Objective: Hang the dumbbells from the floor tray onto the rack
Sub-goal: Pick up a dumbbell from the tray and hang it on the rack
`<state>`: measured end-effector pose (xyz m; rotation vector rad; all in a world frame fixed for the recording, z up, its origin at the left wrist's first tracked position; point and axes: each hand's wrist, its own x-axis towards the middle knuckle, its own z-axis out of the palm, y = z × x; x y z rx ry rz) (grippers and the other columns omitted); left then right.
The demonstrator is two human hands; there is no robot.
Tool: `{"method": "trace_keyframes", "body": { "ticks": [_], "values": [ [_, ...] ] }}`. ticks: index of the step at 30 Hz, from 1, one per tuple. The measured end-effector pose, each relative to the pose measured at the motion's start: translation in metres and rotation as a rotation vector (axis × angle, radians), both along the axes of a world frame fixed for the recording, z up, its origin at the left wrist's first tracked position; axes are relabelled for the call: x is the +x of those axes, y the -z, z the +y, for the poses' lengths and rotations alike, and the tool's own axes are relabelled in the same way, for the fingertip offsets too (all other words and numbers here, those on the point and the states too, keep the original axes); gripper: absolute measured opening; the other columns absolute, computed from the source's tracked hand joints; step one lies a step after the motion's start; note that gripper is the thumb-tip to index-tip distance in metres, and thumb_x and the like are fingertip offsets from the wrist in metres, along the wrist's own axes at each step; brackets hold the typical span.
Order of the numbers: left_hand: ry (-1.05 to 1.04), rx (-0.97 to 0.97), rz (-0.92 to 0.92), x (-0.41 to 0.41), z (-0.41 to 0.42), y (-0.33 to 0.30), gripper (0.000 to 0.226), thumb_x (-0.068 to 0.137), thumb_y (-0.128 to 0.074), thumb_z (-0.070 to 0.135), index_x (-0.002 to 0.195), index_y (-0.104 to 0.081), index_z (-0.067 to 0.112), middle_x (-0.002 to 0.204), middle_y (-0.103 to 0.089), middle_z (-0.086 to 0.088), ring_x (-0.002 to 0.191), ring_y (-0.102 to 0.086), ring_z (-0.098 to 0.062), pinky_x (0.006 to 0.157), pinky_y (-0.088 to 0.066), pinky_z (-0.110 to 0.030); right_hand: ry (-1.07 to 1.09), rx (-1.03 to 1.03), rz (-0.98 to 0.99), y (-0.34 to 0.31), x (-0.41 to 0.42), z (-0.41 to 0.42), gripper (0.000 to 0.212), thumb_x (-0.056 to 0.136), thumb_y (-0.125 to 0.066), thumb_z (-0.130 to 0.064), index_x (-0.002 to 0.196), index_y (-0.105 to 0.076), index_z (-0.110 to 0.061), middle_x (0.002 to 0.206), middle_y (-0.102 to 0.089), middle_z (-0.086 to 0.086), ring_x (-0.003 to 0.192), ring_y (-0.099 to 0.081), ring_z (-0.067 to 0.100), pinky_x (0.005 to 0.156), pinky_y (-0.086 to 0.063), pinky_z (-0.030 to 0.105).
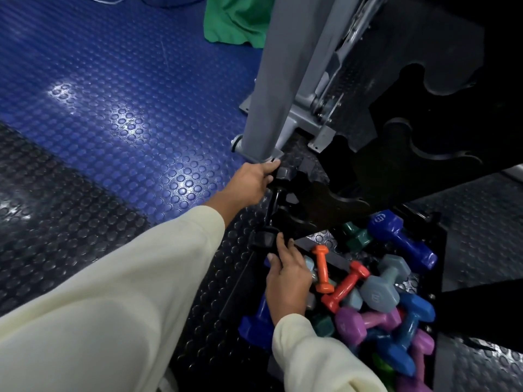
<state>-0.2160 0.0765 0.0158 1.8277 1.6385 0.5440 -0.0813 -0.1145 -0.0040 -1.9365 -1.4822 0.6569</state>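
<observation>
Now seating black dumbbell [273, 205] on rack [325, 199], left hand [252, 183] gripping its end; right hand [285, 274] (fingers relaxed) steadying; next, grab another from tray [440, 250].

right hand [287, 274] hides a blue dumbbell [256, 325] handle | tray [440, 250] cut off at bottom edge

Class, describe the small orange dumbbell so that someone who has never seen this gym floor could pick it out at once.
Start at the black floor tray heaped with coloured dumbbells, below the dark rack. At the heap's upper left, just right of the right hand, lies the orange dumbbell. It is the thinnest one, paler than the red dumbbell beside it.
</observation>
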Motion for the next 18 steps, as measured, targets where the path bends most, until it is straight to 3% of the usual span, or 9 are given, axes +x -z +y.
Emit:
{"method": "trace_keyframes", "body": {
  "ticks": [2, 4, 6, 7, 9, 12, 13, 15, 18],
  "values": [
    [-0.012, 0.010, -0.004, 0.006, 0.007, 0.005, 0.046, 0.106, -0.054, 0.012, 0.150, -0.055, 0.026, 0.143, -0.059, 0.002, 0.133, -0.052, -0.014, 0.100, -0.030, -0.007, -0.008, 0.021, -0.042, 0.001, -0.002, 0.003, 0.045, 0.097, -0.071, -0.009, 0.140, -0.066, -0.023, 0.143, -0.063, 0.013, 0.130, -0.062, 0.023, 0.106, -0.038, 0.017],
    [0.048, -0.051, 0.022, 0.018, 0.010, 0.002, 0.045, 0.106, -0.055, 0.017, 0.150, -0.055, 0.028, 0.145, -0.061, -0.005, 0.131, -0.059, -0.024, 0.101, -0.045, -0.019, 0.015, -0.016, 0.014, 0.002, 0.001, 0.003, 0.046, 0.096, -0.072, -0.012, 0.140, -0.066, -0.025, 0.134, -0.069, 0.011, 0.125, -0.065, 0.022, 0.107, -0.044, 0.023],
    [0.066, -0.130, -0.034, 0.031, 0.014, -0.001, 0.041, 0.106, -0.056, 0.021, 0.146, -0.058, 0.012, 0.147, -0.058, -0.019, 0.127, -0.061, -0.032, 0.092, -0.051, -0.022, 0.112, -0.076, 0.146, 0.003, 0.005, -0.001, 0.045, 0.097, -0.072, -0.017, 0.140, -0.065, -0.030, 0.110, -0.076, 0.009, 0.104, -0.071, 0.025, 0.093, -0.050, 0.022],
    [0.061, -0.138, -0.053, 0.036, 0.014, -0.001, 0.040, 0.107, -0.054, 0.021, 0.144, -0.059, 0.008, 0.148, -0.057, -0.020, 0.119, -0.066, -0.027, 0.090, -0.049, -0.019, 0.162, -0.103, 0.173, 0.004, 0.007, -0.002, 0.043, 0.098, -0.072, -0.021, 0.139, -0.065, -0.033, 0.101, -0.077, 0.008, 0.095, -0.072, 0.026, 0.085, -0.047, 0.018],
    [0.139, -0.089, -0.001, 0.042, 0.016, 0.007, 0.039, 0.109, -0.049, 0.014, 0.147, -0.057, 0.015, 0.149, -0.057, -0.008, 0.083, -0.054, 0.007, 0.078, -0.042, -0.006, 0.155, -0.063, 0.123, 0.007, 0.008, -0.002, 0.041, 0.097, -0.072, -0.022, 0.137, -0.067, -0.031, 0.114, -0.076, 0.007, 0.107, -0.069, 0.024, 0.090, -0.042, 0.014],
    [0.092, -0.123, -0.177, 0.048, 0.008, -0.001, 0.039, 0.107, -0.057, 0.015, 0.145, -0.059, 0.015, 0.153, -0.047, 0.004, 0.048, -0.039, 0.003, 0.044, -0.034, -0.009, 0.001, 0.121, -0.032, 0.005, 0.003, 0.001, 0.046, 0.092, -0.073, -0.001, 0.133, -0.072, -0.023, 0.140, -0.063, 0.006, 0.125, -0.059, 0.016, 0.108, -0.033, 0.010],
    [0.087, -0.117, -0.185, 0.047, 0.005, -0.002, 0.039, 0.107, -0.056, 0.018, 0.146, -0.058, 0.014, 0.155, -0.046, 0.000, 0.050, -0.040, 0.003, 0.046, -0.034, -0.009, -0.053, 0.146, -0.070, 0.006, 0.003, 0.001, 0.049, 0.089, -0.073, 0.004, 0.130, -0.074, -0.023, 0.140, -0.064, 0.008, 0.123, -0.061, 0.017, 0.108, -0.033, 0.008],
    [0.176, -0.020, 0.023, 0.045, 0.004, 0.003, 0.040, 0.111, -0.046, 0.021, 0.150, -0.053, 0.013, 0.157, -0.047, -0.007, 0.066, -0.042, 0.009, 0.065, -0.039, -0.011, -0.116, 0.141, -0.106, 0.011, 0.012, 0.002, 0.052, 0.085, -0.074, 0.009, 0.125, -0.077, -0.024, 0.136, -0.067, 0.009, 0.118, -0.062, 0.013, 0.107, -0.031, 0.002],
    [0.163, -0.170, -0.072, 0.039, 0.007, 0.010, 0.044, 0.113, -0.039, 0.022, 0.155, -0.045, 0.010, 0.132, -0.053, 0.002, 0.078, -0.041, 0.007, 0.078, -0.040, -0.016, -0.155, 0.063, -0.115, 0.007, 0.025, 0.001, 0.049, 0.090, -0.073, 0.002, 0.128, -0.075, -0.030, 0.139, -0.066, 0.003, 0.121, -0.064, 0.016, 0.104, -0.031, 0.002]
  ]
}}
